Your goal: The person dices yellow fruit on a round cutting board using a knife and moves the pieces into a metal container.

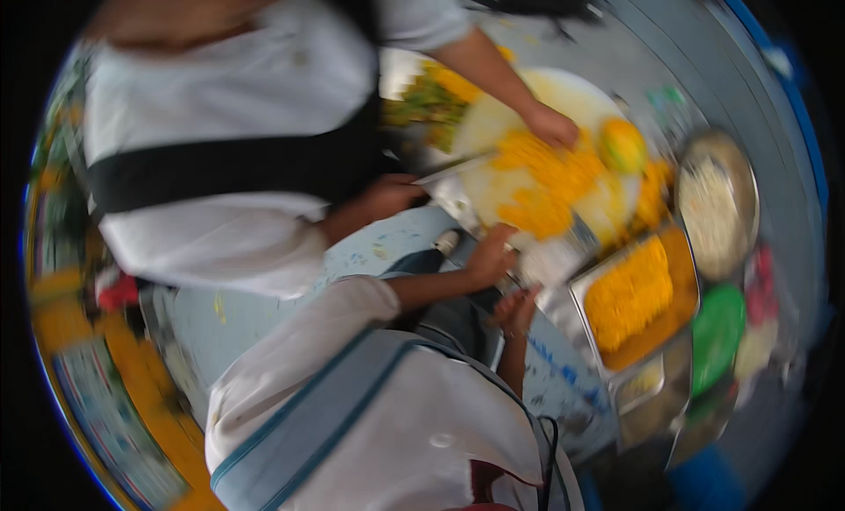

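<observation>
My left hand (492, 257) is at the near edge of a white round board (485, 201), beside a blurred whitish thing (548, 260). My right hand (517, 311) is just below it, fingers bent, close to the metal table edge. Blur hides whether either hand grips anything. A flat grey blade-like piece (584, 235) lies by the whitish thing. Yellow-orange shreds (544, 174) are heaped on the board. Across from me, a co-worker's hand (558, 125) touches the heap, and their other hand (399, 193) holds a knife (455, 169).
A steel tray (686, 300) of yellow shreds stands to the right, with a metal bowl (752, 207) of pale shreds and a green round item (719, 336) beyond. A yellow-green fruit (622, 146) sits on the board's far side. Green and yellow pieces (436, 105) lie near the co-worker.
</observation>
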The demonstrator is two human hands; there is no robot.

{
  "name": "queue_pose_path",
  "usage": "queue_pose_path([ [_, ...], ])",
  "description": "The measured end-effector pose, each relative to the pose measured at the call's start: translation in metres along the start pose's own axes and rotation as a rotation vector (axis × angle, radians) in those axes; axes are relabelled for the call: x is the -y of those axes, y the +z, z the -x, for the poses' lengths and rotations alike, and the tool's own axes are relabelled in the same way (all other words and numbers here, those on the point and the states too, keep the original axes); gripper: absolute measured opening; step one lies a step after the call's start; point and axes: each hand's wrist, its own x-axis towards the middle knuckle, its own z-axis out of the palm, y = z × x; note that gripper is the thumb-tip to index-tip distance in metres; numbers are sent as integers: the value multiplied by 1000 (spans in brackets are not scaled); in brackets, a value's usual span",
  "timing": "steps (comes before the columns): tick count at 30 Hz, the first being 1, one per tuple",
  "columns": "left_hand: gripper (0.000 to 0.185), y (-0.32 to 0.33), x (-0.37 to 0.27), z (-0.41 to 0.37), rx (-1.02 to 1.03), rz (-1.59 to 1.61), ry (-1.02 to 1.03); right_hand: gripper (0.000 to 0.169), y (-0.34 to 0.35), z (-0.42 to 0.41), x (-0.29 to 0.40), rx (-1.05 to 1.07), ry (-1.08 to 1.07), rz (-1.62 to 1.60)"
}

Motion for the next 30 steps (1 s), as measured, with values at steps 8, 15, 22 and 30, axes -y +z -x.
queue_pose_path([
  [8, 47, -1, -31, -15, 176, -168, 597, 56, 37, -10, 17, -172, -150, 24],
  [15, 76, 0, 18, -42, 58, -425, 361, 51, 33, -16, 9, -168, -16, -58],
  [22, 91, -23, 21, -94, -86, -481, 300, 51, 36, -20, 3, -247, -47, -49],
  [30, 115, -34, 63, -180, 86, -457, 431, 50, 50, -26, 8, -358, -21, 27],
])
